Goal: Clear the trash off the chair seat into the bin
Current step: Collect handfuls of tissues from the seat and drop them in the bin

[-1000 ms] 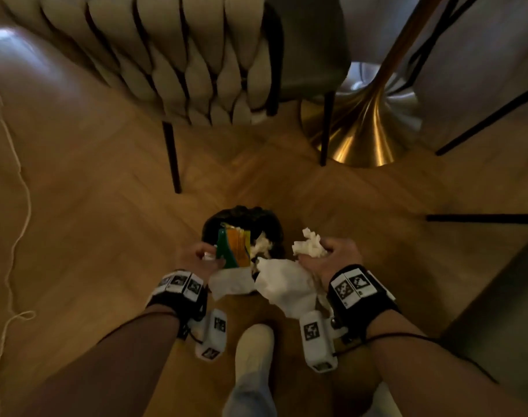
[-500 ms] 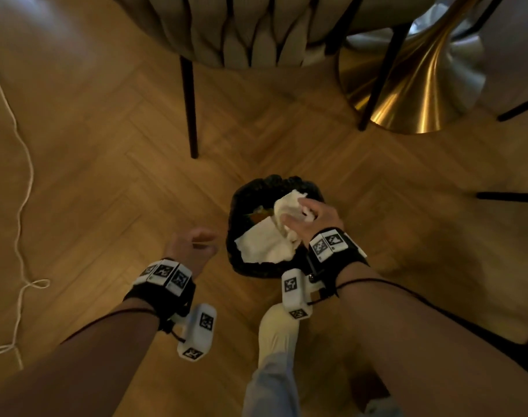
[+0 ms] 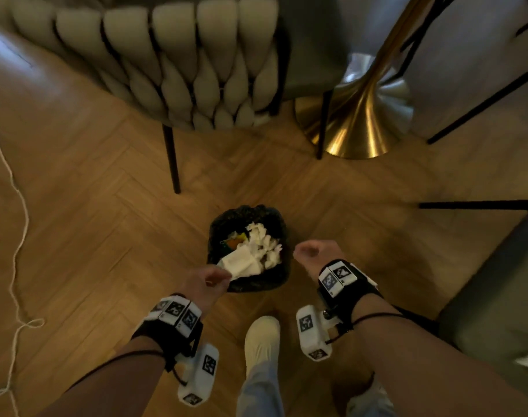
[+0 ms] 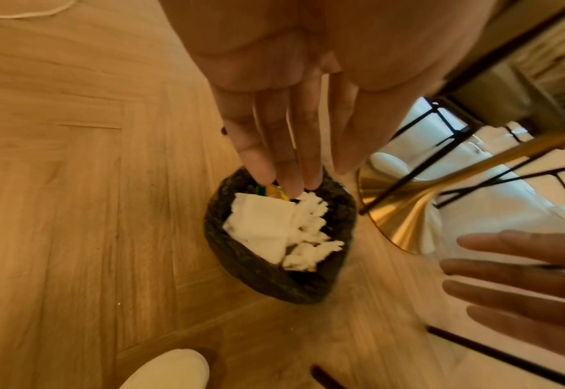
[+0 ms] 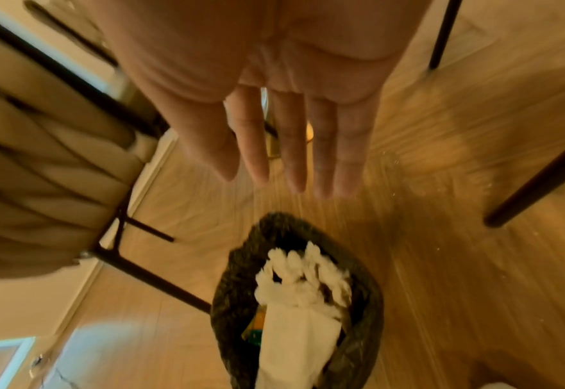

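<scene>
So the right hand [image 3: 312, 256], which was being pushed into the bin [image 3: 275, 284] with a wad of tissue half a second back, is now being held off to the bin's right with nothing in it. The paper is being left inside. The left hand [image 3: 207, 282] is being kept just at the near-left rim.

Grip check: in both wrist views the fingers are being held out straight and loose, a wide-open grip on each side, nothing being carried. Probably that's just the let-go pose after a drop, hands being kept above the opening so nothing lands on the floor [image 3: 85, 224].

The bin is lined with a dark bag and is being filled close to the top: a flat white napkin [image 4: 262, 227] is lying across crumpled tissue [image 4: 311, 237], with a bit of green and orange wrapper [image 4: 270, 190] peeking out underneath at the far side. The napkin's corner is riding up near the rim.

The chair [image 3: 196, 70] is being seen from behind, so the seat can't be judged. Something white is lying on the grey seat [image 3: 497, 311] at the far right edge, too blurred to name.
</scene>
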Demonstrator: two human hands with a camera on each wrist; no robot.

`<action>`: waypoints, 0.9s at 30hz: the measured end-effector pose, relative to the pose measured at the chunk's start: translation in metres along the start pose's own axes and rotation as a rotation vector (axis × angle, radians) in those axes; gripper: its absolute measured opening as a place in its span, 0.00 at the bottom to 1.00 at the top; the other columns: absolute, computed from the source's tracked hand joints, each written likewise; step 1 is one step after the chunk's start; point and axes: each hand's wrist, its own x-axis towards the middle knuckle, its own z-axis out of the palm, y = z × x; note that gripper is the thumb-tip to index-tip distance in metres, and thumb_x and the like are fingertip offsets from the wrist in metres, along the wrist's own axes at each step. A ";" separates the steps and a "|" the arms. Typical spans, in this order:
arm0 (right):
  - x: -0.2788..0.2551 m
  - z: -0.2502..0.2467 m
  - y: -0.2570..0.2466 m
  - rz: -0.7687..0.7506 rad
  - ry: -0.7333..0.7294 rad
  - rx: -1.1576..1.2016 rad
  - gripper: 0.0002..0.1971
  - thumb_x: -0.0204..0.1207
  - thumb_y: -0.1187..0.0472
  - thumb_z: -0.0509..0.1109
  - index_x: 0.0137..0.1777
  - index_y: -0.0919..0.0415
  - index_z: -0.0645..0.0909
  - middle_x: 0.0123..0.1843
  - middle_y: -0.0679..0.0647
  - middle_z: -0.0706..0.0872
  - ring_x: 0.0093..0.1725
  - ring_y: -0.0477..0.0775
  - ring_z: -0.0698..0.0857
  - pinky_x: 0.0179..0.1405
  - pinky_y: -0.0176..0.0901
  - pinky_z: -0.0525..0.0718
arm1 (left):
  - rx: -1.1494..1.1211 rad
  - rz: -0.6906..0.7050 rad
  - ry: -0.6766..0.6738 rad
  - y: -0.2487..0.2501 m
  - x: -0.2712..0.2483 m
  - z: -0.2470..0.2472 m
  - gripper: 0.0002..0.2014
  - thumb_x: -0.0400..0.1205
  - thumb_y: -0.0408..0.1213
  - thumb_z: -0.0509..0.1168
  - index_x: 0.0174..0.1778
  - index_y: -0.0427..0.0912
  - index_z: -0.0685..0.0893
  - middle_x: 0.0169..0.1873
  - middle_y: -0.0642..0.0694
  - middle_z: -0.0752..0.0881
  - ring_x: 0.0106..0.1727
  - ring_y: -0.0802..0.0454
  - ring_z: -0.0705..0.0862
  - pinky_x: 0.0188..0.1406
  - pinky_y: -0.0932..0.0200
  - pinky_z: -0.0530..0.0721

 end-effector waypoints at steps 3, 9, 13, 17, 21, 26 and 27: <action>-0.049 -0.061 0.005 -0.004 0.041 0.129 0.03 0.74 0.55 0.74 0.39 0.47 0.86 0.45 0.52 0.90 0.46 0.55 0.89 0.52 0.55 0.89 | 0.027 0.077 -0.033 0.051 -0.029 0.004 0.11 0.77 0.33 0.69 0.36 0.57 0.85 0.28 0.64 0.85 0.33 0.68 0.83 0.34 0.78 0.77; -0.165 -0.216 0.045 0.021 0.188 0.460 0.05 0.80 0.62 0.68 0.44 0.52 0.82 0.44 0.56 0.89 0.39 0.53 0.87 0.41 0.47 0.88 | 0.187 0.226 -0.168 0.206 -0.090 0.024 0.09 0.77 0.40 0.70 0.36 0.61 0.84 0.39 0.59 0.87 0.43 0.60 0.84 0.48 0.58 0.83; -0.236 -0.321 0.123 0.088 0.337 0.602 0.07 0.81 0.64 0.67 0.41 0.55 0.81 0.38 0.56 0.86 0.31 0.52 0.84 0.30 0.44 0.84 | 0.293 0.325 -0.275 0.313 -0.125 0.075 0.08 0.77 0.38 0.70 0.38 0.58 0.85 0.38 0.52 0.89 0.41 0.50 0.86 0.47 0.50 0.85; -0.286 -0.399 0.237 0.260 0.496 0.697 0.09 0.80 0.65 0.67 0.38 0.57 0.82 0.37 0.61 0.86 0.30 0.55 0.83 0.28 0.44 0.85 | 0.454 0.507 -0.329 0.398 -0.147 0.154 0.10 0.76 0.34 0.71 0.37 0.58 0.84 0.40 0.53 0.88 0.45 0.52 0.86 0.51 0.52 0.84; -0.315 -0.439 0.357 0.501 0.635 0.799 0.06 0.78 0.64 0.68 0.42 0.64 0.84 0.39 0.67 0.87 0.30 0.61 0.84 0.35 0.53 0.88 | 0.706 0.521 -0.377 0.441 -0.159 0.237 0.06 0.77 0.38 0.70 0.43 0.57 0.84 0.45 0.54 0.87 0.49 0.54 0.84 0.57 0.52 0.83; -0.303 -0.439 0.465 0.676 0.564 0.679 0.06 0.71 0.62 0.71 0.33 0.59 0.86 0.36 0.63 0.91 0.37 0.66 0.90 0.46 0.65 0.90 | 0.847 0.535 -0.428 0.453 -0.174 0.319 0.06 0.76 0.38 0.70 0.46 0.53 0.87 0.44 0.54 0.87 0.47 0.56 0.84 0.54 0.62 0.81; -0.298 -0.438 0.474 0.686 0.551 0.678 0.07 0.70 0.63 0.71 0.32 0.59 0.86 0.36 0.63 0.91 0.40 0.67 0.91 0.48 0.65 0.89 | 0.866 0.539 -0.437 0.451 -0.174 0.332 0.06 0.76 0.38 0.70 0.46 0.52 0.87 0.44 0.54 0.88 0.46 0.56 0.84 0.53 0.62 0.82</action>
